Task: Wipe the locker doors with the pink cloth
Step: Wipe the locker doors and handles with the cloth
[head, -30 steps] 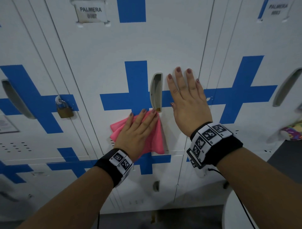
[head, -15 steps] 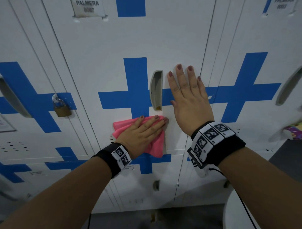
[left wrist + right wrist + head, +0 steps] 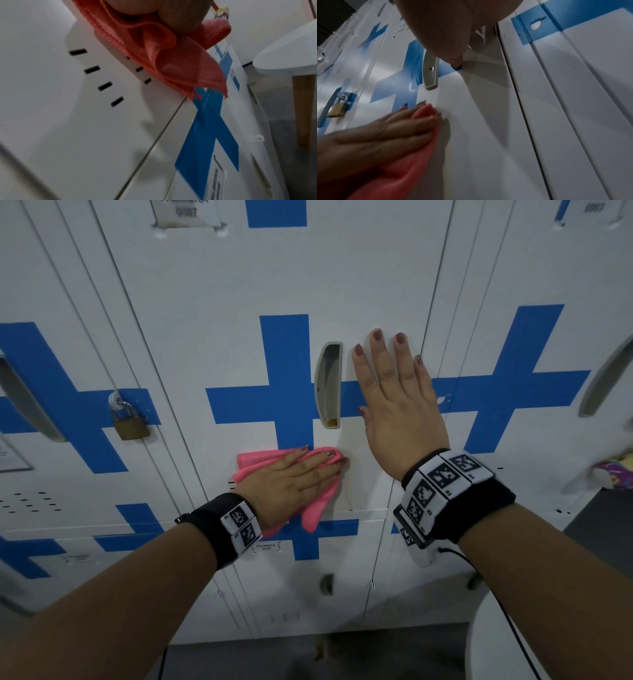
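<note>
The pink cloth (image 3: 255, 462) lies against the white locker door (image 3: 260, 272) with a blue cross, just below the grey recessed handle (image 3: 328, 385). My left hand (image 3: 294, 481) presses the cloth flat with straight fingers pointing right; the cloth (image 3: 171, 56) hangs folded below the palm in the left wrist view. My right hand (image 3: 394, 392) rests flat on the same door, right of the handle, fingers spread and straight. From the right wrist, the left hand (image 3: 385, 129) and cloth (image 3: 412, 162) show at lower left.
A brass padlock (image 3: 132, 426) hangs on the locker to the left. More lockers with blue crosses stand on both sides and below. A white round table (image 3: 548, 642) is at the lower right, and a colourful object (image 3: 613, 470) sits at the right edge.
My left hand has turned its fingers from pointing up to pointing right and slid the cloth slightly down, away from the handle's foot. The right hand has stayed in place.
</note>
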`<move>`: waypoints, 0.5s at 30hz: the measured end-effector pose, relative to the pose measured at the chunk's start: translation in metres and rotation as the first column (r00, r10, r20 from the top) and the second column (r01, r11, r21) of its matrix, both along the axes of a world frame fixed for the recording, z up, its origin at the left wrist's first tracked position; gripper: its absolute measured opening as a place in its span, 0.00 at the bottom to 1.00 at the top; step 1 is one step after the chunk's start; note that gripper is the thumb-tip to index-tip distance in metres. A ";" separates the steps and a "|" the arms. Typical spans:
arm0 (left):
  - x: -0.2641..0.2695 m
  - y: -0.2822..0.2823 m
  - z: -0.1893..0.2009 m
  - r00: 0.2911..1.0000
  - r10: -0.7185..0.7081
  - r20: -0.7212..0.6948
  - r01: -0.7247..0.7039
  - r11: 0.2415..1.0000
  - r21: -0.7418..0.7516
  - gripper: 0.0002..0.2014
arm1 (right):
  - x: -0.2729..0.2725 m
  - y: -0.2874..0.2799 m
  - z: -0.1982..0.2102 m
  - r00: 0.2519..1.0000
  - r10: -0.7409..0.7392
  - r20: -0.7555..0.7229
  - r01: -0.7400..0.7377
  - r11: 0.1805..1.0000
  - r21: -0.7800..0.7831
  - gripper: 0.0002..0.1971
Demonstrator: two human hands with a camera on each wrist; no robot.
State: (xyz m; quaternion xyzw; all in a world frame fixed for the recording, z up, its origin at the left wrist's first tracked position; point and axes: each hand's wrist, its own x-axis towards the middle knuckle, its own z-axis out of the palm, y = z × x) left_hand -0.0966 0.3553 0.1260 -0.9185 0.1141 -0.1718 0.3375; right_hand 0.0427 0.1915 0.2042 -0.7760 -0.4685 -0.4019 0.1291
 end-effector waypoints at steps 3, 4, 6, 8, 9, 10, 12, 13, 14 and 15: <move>0.005 -0.012 0.012 0.997 -0.011 0.079 0.015 0.998 -0.053 0.49 | 0.000 0.000 0.000 1.000 0.005 -0.001 -0.005 1.000 0.001 0.38; 0.008 -0.015 0.015 0.995 -0.017 0.101 0.025 0.997 -0.076 0.47 | 0.000 0.000 0.000 1.000 0.007 -0.004 -0.007 1.000 0.001 0.38; 0.014 -0.018 0.017 0.991 -0.026 0.132 0.040 0.993 -0.108 0.43 | -0.001 0.000 0.000 1.000 0.014 -0.010 -0.014 1.000 0.001 0.38; 0.019 -0.020 0.017 0.991 -0.022 0.129 0.038 0.992 -0.119 0.42 | -0.001 0.000 0.000 1.000 0.015 -0.013 -0.015 1.000 0.001 0.38; 0.020 -0.020 0.016 0.993 -0.021 0.114 0.033 0.994 -0.108 0.44 | -0.001 0.000 0.000 1.000 0.009 -0.010 -0.009 1.000 0.000 0.38; 0.022 -0.021 0.015 0.995 -0.024 0.095 0.033 0.996 -0.087 0.47 | -0.001 0.000 0.000 1.000 0.001 -0.006 -0.001 1.000 -0.001 0.38; 0.025 -0.023 0.011 0.998 -0.035 0.046 0.037 0.998 -0.052 0.52 | -0.001 0.001 0.000 1.000 -0.006 -0.003 0.006 1.000 0.000 0.39; 0.025 -0.023 0.008 0.999 -0.037 0.029 0.038 0.999 -0.040 0.53 | -0.001 0.001 0.000 1.000 -0.007 -0.003 0.007 1.000 0.000 0.39; 0.026 -0.023 0.004 0.999 -0.034 0.021 0.035 0.999 -0.021 0.54 | -0.001 0.000 0.000 1.000 -0.007 -0.004 0.007 1.000 -0.001 0.38; 0.026 -0.023 0.000 0.999 -0.029 0.016 0.029 1.000 0.000 0.55 | -0.001 0.000 0.000 1.000 -0.007 -0.004 0.007 1.000 -0.004 0.38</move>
